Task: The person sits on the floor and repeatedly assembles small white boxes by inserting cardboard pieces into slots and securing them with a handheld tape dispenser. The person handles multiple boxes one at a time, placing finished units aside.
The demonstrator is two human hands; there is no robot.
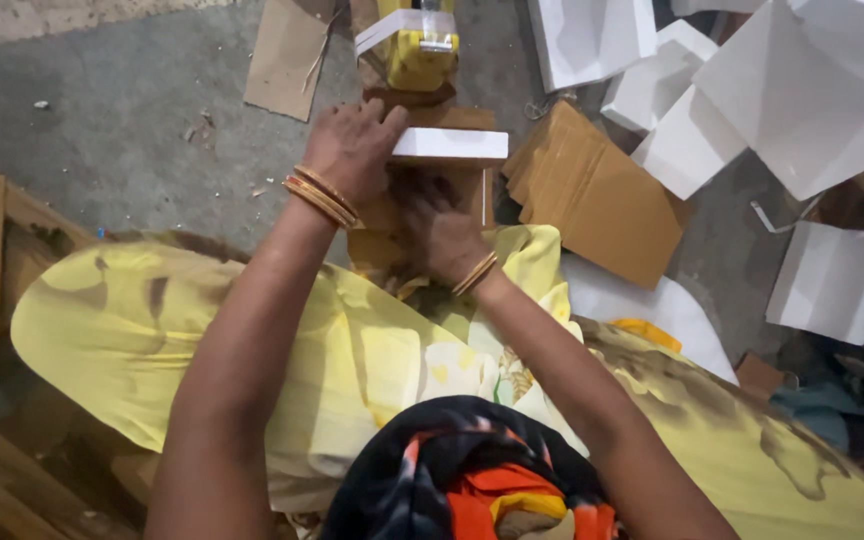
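I'm pressing my left hand [352,148] on the flat white foam block [450,146], fingers curled over its near-left edge. My right hand [442,232], just below the block, is gripping the brown cardboard box [472,190] under it, fingers bunched. The yellow tape dispenser [417,45] sits beyond the block. Risk: the block could be sliding off-centre if my press tilts.
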